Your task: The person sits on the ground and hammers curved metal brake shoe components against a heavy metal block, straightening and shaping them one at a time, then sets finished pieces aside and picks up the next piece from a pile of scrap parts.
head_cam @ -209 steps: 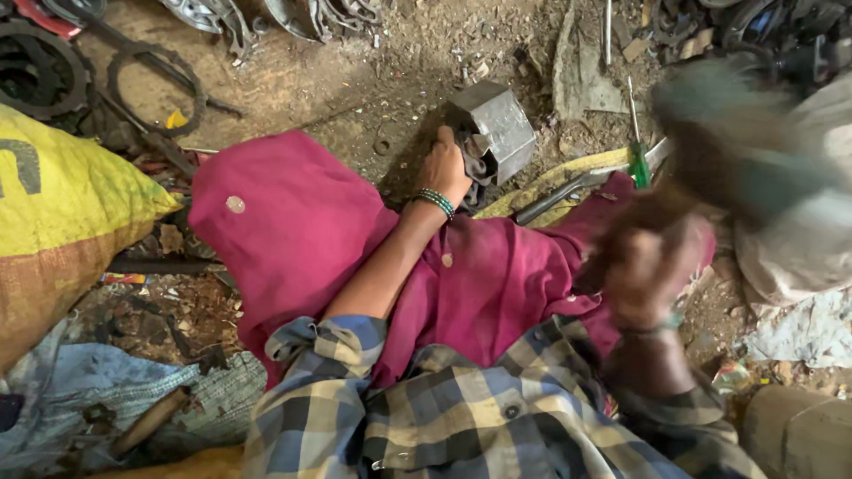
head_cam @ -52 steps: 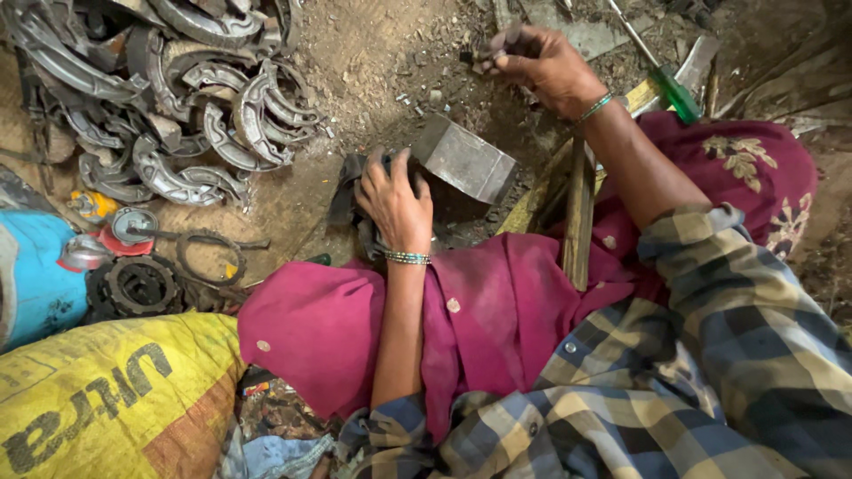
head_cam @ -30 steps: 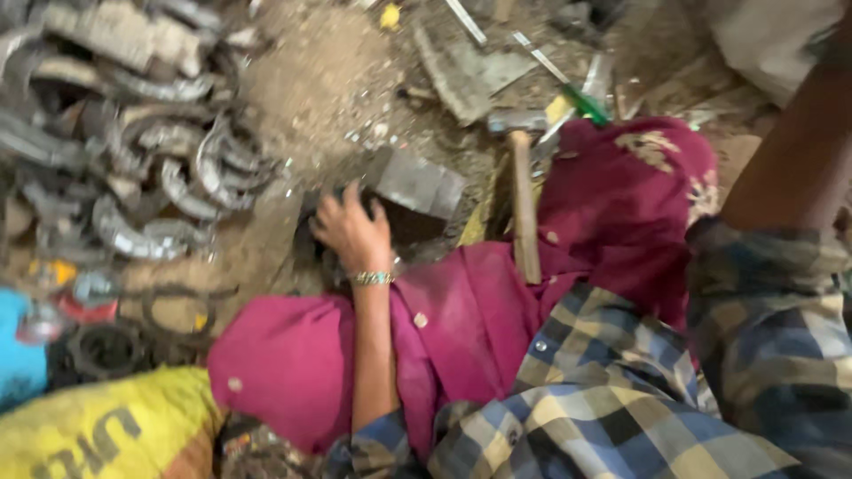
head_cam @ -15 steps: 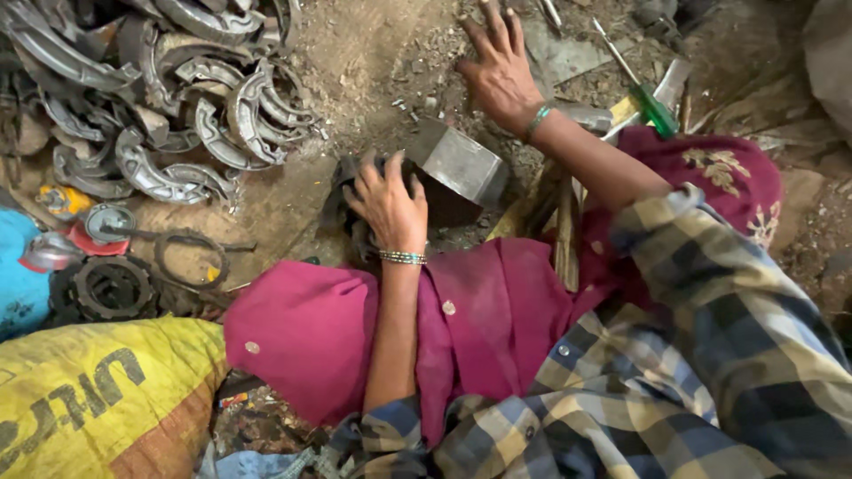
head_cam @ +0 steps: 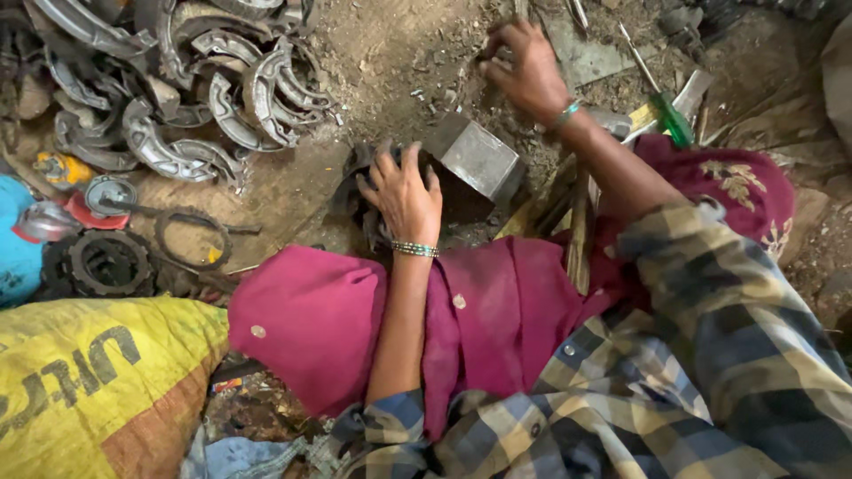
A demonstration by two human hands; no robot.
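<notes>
Sitting low: you look down over your magenta skirt and checked shirt at bare dirt ground.
Sack: a yellow woven sack with dark printed letters and an orange-brown band lies at your lower left, just beside your knee.
Blue object: a blue shape shows at the left edge; you cannot tell what it is.
Left hand: your left hand lies palm down, fingers spread, on a dark part just beside the metal block; whether it grips the part cannot be told.
Right hand: your right hand reaches to the ground beyond the block, fingers curled down into the dirt; what they pinch, if anything, is hidden.
Metal block: grey, square-edged, tilted, between your two hands.
Pile: curved grey metal shoes are heaped at upper left.
Tools: a green-handled screwdriver lies right of your wrist; a wooden handle rests against your skirt.
Rings: a toothed black ring sits near the sack.
</notes>
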